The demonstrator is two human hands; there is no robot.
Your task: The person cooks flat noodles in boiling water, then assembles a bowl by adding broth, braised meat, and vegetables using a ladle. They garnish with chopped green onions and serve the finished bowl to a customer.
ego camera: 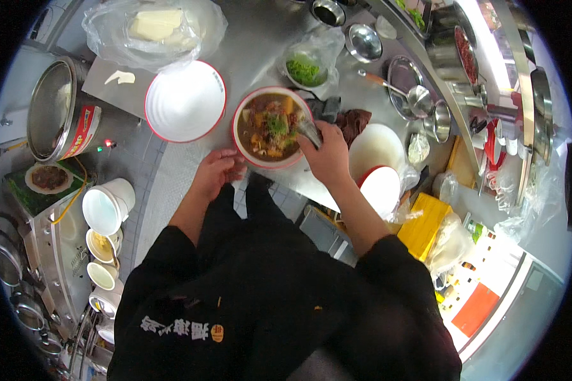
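A red-rimmed bowl of brown broth (255, 116) stands on the steel counter, with chunks of food and chopped greens on top. My right hand (329, 152) grips a shiny metal utensil (311, 133) at the bowl's right rim; its exact kind is unclear. Near the lower left rim is my left hand (217, 174), fingers loosely curled and nothing seen in them. An empty white bowl with a red rim (186, 102) is to the left. Behind the broth bowl, a small bowl of chopped greens (306, 69) sits partly wrapped in clear plastic.
A pale block in a plastic bag (157, 24) lies at the back left. Rightward are a ladle (418, 101), an oval steel tray (404, 71) and a large white bowl (379, 145). A big steel pot (52, 109) and white buckets (106, 205) stand on the left.
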